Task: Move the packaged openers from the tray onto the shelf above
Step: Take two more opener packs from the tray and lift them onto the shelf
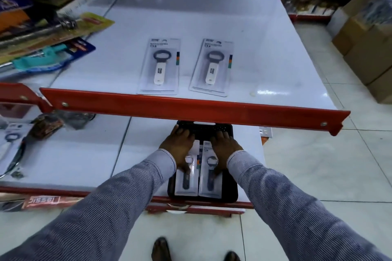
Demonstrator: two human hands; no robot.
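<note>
Two packaged openers already on the upper shelf (275,59): left placed pack (158,66) and right placed pack (213,66), flat, side by side, just behind the shelf's red front lip (191,110).

Two more in the black tray (232,188), which sits at the front edge of the lower shelf (84,159): left tray pack (185,180) and right tray pack (210,180), flat and touching edge to edge.

Left hand (180,144) lies over the top of the left tray pack, right hand (224,144) over the top of the right one. Fingers of both are spread flat, palms down. Thumbs run down the pack faces. Can't tell whether either has a real pinch yet; looks like contact, not a closed grip.

Step in hand, my read: pick one pack per hand.

- Get fingertips under the top card edge, thumb on the blister face. Flat card on a flat tray gives little to bite on.
- Packs abut, so part them sideways first, or lift from the outer edges.
- Tray's back end is under the lip. Pull toward the body before lifting, else knuckles or card catch on it.
- Set down in line with the placed packs; free room is on either side of them.
</note>
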